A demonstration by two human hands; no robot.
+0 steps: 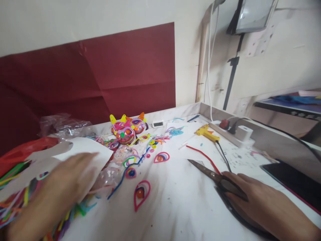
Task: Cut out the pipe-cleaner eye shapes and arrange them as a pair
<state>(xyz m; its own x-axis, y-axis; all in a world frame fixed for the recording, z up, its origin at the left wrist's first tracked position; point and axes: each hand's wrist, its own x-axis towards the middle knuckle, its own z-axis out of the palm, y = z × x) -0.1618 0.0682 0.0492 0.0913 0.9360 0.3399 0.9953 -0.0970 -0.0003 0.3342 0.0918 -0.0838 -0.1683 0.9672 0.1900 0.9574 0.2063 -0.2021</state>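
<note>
On the right, my right hand (260, 197) is closed around the black handle of a pair of scissors (207, 170), whose blades point left, away from me. My left hand (62, 187), smeared by motion, is at a sheet of white paper (100, 157); whether it grips the sheet cannot be made out. Teardrop-shaped eye pieces of pink pipe cleaner (142, 195) lie on the white table between my hands. A dark blue pipe cleaner (121, 180) stretches beside them. A red pipe cleaner (203, 154) runs behind the scissors.
Colourful animal-face pieces (125, 132) sit at the back, near a small digital clock (157, 124). A yellow glue gun (207, 133) lies by a power strip (230, 134). A dark phone (293, 180) is at the right. Loose pipe cleaners (15, 207) crowd the left.
</note>
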